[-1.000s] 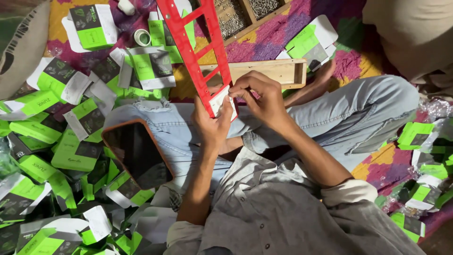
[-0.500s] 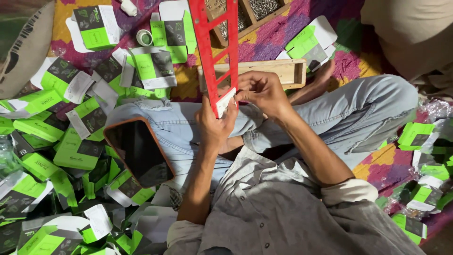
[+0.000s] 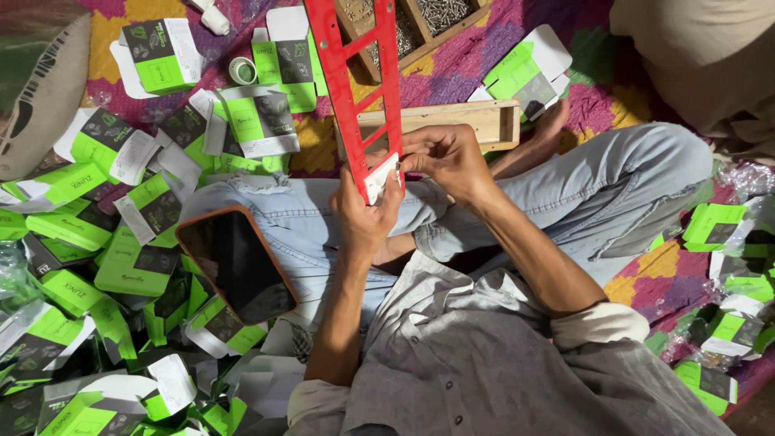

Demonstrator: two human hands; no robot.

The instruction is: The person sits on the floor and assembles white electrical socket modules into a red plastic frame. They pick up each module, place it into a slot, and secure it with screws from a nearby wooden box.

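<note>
A long red ladder-shaped plastic frame [image 3: 355,89] stands up over my lap, reaching to the top edge of the view. My left hand [image 3: 363,214] grips its lower end from below. My right hand [image 3: 444,155] pinches a small white piece [image 3: 381,176] at the frame's bottom corner. Both hands meet above my crossed legs in light blue jeans [image 3: 565,194].
A phone [image 3: 236,263] in an orange case lies on my left thigh. Several green, black and white small cartons [image 3: 73,226] are heaped at left and right on a patterned cloth. A wooden tray [image 3: 452,121] and a box of screws [image 3: 428,16] lie ahead.
The red frame has swung from leaning left to nearly upright. My right hand has shifted onto the white piece at its lower corner.
</note>
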